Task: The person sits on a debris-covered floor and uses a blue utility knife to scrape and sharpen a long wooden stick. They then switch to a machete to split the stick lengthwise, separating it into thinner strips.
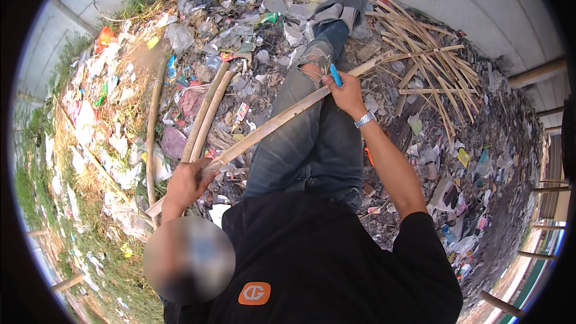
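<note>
A long, pale split bamboo strip (pixel 277 121) slants across my outstretched legs in worn jeans (pixel 282 150), from low on the left to the upper right. My left hand (pixel 185 185) is closed around its lower part, with the near end showing past the wrist. Further up the strip, my right hand (pixel 347 95) is closed on a slim blue tool (pixel 336 75), shaped like a utility knife, and rests against the bamboo. Whether a blade is out cannot be seen. A metal watch (pixel 365 120) sits on my right wrist.
Several thin bamboo strips (pixel 429 63) lie piled at the far right. Thicker bamboo poles (pixel 207 111) lie to the left, with another pole (pixel 155 129) beyond them. Litter (pixel 252 42) covers the ground. A grey panel wall (pixel 462 6) stands at the back.
</note>
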The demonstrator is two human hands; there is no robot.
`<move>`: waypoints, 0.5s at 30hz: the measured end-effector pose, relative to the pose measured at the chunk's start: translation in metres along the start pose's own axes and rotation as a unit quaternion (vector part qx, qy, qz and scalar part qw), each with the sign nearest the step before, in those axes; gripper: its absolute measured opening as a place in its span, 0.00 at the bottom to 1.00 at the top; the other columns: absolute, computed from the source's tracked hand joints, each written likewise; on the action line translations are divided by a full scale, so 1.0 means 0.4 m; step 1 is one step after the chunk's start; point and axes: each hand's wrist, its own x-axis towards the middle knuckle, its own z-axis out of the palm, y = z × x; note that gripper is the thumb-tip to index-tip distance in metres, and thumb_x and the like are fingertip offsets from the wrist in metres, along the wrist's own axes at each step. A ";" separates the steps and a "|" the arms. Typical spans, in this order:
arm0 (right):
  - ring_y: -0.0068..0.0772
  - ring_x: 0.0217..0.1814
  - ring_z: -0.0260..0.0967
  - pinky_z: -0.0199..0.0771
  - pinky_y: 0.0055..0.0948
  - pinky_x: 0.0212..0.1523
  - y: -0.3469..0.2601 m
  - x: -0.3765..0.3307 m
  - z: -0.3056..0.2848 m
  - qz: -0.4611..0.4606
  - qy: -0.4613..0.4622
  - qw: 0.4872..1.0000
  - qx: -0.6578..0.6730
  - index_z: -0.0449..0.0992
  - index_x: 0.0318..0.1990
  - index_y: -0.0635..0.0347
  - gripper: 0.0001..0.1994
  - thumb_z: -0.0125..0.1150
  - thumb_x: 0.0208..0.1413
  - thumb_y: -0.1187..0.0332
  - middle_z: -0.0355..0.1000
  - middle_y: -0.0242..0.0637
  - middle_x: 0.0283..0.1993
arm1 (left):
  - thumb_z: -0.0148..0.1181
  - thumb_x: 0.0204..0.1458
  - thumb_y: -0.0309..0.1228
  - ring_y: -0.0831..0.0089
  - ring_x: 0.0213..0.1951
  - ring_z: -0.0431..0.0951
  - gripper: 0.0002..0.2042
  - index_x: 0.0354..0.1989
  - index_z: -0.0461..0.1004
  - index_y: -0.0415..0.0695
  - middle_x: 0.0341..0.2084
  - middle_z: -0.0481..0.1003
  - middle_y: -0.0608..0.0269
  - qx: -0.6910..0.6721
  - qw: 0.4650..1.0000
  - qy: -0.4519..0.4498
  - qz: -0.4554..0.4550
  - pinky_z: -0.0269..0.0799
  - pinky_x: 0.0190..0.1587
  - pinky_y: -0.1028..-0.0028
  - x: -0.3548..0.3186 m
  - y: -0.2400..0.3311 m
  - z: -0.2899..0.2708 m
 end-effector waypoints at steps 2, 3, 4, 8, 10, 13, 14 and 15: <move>0.33 0.33 0.79 0.75 0.31 0.36 0.025 -0.001 0.013 0.036 0.021 0.996 0.085 0.82 0.33 0.66 0.13 0.66 0.63 0.64 0.80 0.38 0.29 | 0.70 0.55 0.39 0.45 0.28 0.81 0.17 0.45 0.82 0.39 0.21 0.77 0.42 0.017 0.999 0.024 0.023 0.76 0.35 0.55 -0.001 -0.004 0.006; 0.32 0.34 0.79 0.76 0.30 0.37 0.027 0.005 0.017 0.061 0.028 0.990 0.128 0.82 0.33 0.66 0.13 0.66 0.64 0.64 0.81 0.38 0.31 | 0.70 0.55 0.39 0.45 0.28 0.81 0.17 0.46 0.82 0.39 0.21 0.77 0.42 0.026 0.998 0.038 0.034 0.76 0.35 0.55 -0.001 -0.007 0.007; 0.31 0.35 0.80 0.76 0.30 0.38 0.030 0.008 0.020 0.087 0.035 0.981 0.171 0.82 0.32 0.66 0.13 0.65 0.64 0.64 0.83 0.39 0.33 | 0.70 0.55 0.38 0.45 0.28 0.81 0.17 0.46 0.82 0.39 0.21 0.77 0.42 0.031 0.998 0.039 0.037 0.76 0.35 0.55 -0.002 -0.009 0.006; 0.26 0.26 0.70 0.71 0.30 0.32 0.031 0.019 0.007 0.216 0.018 0.916 0.339 0.80 0.36 0.65 0.12 0.64 0.66 0.63 0.73 0.29 0.25 | 0.70 0.55 0.39 0.44 0.28 0.81 0.17 0.47 0.83 0.40 0.21 0.77 0.41 0.040 0.998 0.041 0.037 0.76 0.35 0.55 -0.004 -0.005 -0.006; 0.23 0.21 0.62 0.67 0.30 0.28 0.138 0.051 -0.039 0.270 0.041 0.775 0.570 0.79 0.39 0.63 0.11 0.65 0.66 0.63 0.64 0.25 0.21 | 0.70 0.55 0.39 0.45 0.28 0.80 0.17 0.47 0.82 0.39 0.21 0.76 0.41 0.026 0.998 0.039 0.040 0.75 0.34 0.55 0.004 0.002 -0.010; 0.21 0.18 0.52 0.60 0.30 0.24 0.140 0.082 -0.109 0.245 0.179 0.796 0.523 0.76 0.41 0.62 0.13 0.65 0.67 0.60 0.54 0.23 0.20 | 0.70 0.56 0.39 0.46 0.26 0.80 0.16 0.45 0.82 0.38 0.20 0.76 0.41 -0.004 0.999 0.029 0.026 0.74 0.33 0.56 -0.004 -0.005 -0.007; 0.21 0.18 0.53 0.60 0.30 0.23 0.127 0.084 -0.135 0.236 0.193 0.814 0.494 0.76 0.43 0.61 0.14 0.65 0.66 0.58 0.57 0.24 0.21 | 0.70 0.56 0.39 0.46 0.25 0.79 0.16 0.45 0.81 0.38 0.20 0.75 0.42 -0.009 1.000 0.019 0.019 0.74 0.32 0.56 -0.008 -0.009 -0.002; 0.21 0.18 0.55 0.61 0.29 0.22 0.104 0.079 -0.164 0.229 0.207 0.832 0.461 0.75 0.44 0.61 0.16 0.65 0.66 0.56 0.60 0.25 0.22 | 0.69 0.56 0.38 0.47 0.24 0.79 0.16 0.44 0.81 0.37 0.19 0.75 0.42 -0.017 1.000 0.008 0.011 0.73 0.32 0.57 -0.014 -0.012 0.008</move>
